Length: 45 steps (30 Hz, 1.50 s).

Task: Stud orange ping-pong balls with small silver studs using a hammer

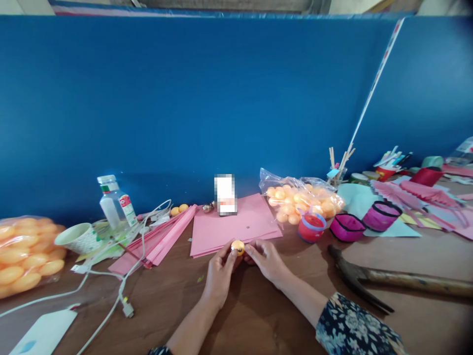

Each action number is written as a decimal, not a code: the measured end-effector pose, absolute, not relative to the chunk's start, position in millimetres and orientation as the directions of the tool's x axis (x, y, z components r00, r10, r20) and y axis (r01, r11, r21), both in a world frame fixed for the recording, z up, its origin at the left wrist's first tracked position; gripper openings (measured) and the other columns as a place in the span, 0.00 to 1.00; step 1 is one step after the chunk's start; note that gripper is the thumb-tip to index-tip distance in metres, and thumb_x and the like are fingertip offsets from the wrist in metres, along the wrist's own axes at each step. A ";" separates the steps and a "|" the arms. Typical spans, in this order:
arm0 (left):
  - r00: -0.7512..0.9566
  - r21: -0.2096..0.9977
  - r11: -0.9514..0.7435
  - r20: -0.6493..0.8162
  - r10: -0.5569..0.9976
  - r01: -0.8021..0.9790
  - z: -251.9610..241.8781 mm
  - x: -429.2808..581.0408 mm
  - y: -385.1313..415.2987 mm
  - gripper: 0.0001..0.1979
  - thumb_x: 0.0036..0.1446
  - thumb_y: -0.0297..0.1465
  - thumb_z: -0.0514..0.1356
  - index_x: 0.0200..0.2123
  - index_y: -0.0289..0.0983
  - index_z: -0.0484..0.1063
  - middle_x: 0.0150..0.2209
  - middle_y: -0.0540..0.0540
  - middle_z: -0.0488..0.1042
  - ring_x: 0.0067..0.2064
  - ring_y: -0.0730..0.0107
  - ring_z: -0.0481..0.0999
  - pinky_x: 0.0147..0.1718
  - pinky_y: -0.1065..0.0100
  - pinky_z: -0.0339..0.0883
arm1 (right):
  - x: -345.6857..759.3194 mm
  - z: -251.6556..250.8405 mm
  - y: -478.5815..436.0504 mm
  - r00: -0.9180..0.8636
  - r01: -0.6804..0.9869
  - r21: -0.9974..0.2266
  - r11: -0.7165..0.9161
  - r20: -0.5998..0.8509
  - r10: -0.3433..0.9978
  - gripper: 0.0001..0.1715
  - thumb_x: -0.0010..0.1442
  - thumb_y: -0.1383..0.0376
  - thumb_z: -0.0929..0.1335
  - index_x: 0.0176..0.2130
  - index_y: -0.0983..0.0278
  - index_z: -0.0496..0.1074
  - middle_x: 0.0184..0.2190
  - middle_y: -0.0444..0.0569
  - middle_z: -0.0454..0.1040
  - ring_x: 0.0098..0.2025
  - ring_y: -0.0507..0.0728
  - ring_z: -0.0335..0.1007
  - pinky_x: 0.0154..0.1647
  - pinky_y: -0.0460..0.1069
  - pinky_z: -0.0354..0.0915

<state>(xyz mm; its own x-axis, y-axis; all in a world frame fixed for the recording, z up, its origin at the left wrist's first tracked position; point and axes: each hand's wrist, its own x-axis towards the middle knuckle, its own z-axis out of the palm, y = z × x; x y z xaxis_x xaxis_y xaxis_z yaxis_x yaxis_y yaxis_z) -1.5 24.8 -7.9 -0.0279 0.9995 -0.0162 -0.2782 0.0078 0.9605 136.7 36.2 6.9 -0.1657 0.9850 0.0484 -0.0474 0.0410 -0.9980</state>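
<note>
My left hand point(220, 276) is closed around the left side of an orange ping-pong ball point(237, 245), with the thumb against its front. A small dark round spot shows on the ball's near side. My right hand point(266, 260) pinches the ball from the right, its thumb and fingertips close to that spot. Whether the right fingers also hold something small is hidden. Both hands are just above the brown table point(254, 315), in front of a stack of pink paper sheets point(232, 229). A small dark bit point(248, 227) lies on the top sheet.
A claw hammer point(402, 280) lies at right. Bags of orange balls stand at left point(25, 251) and behind the paper point(295, 199). Red point(311, 229) and magenta point(347, 228) cups sit nearby. White cables point(123, 283), a paper cup point(78, 237) and a bottle point(116, 202) occupy the left.
</note>
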 end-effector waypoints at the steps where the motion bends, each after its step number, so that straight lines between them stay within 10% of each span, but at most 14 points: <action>1: -0.015 0.950 0.015 -0.021 1.000 -0.312 -8.1 -1.2 24.9 0.23 0.50 0.35 0.59 0.50 0.36 0.66 0.47 0.44 0.72 0.48 0.60 0.70 0.48 0.59 0.63 | 136.7 6.8 35.6 -0.158 -0.056 -0.997 0.052 0.060 0.986 0.15 0.51 0.55 0.66 0.29 0.66 0.67 0.22 0.44 0.70 0.25 0.51 0.67 0.27 0.46 0.65; 7: -0.016 0.928 0.074 -0.086 0.996 -0.366 -3.2 0.7 22.6 0.22 0.49 0.35 0.60 0.48 0.38 0.67 0.45 0.46 0.73 0.45 0.63 0.72 0.46 0.61 0.66 | 135.9 2.3 34.8 -0.172 -0.060 -0.992 0.111 0.120 0.978 0.15 0.52 0.60 0.67 0.39 0.63 0.64 0.36 0.47 0.71 0.29 0.51 0.69 0.26 0.45 0.66; 45: 0.087 0.892 0.110 -0.079 0.993 -0.440 9.1 1.7 18.9 0.18 0.48 0.35 0.60 0.43 0.35 0.71 0.42 0.43 0.74 0.43 0.63 0.73 0.46 0.62 0.63 | 133.9 15.1 25.7 -0.218 -0.041 -0.969 0.243 0.246 0.945 0.15 0.52 0.66 0.67 0.42 0.62 0.64 0.39 0.47 0.71 0.37 0.53 0.70 0.39 0.48 0.66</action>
<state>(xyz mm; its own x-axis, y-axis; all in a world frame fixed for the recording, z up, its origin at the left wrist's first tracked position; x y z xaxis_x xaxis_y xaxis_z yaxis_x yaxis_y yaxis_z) 1.7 18.9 9.1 0.0870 0.9931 -0.0792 -0.4396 0.1095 0.8915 133.9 25.7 15.1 -0.2178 0.9445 0.2457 -0.0406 0.2428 -0.9692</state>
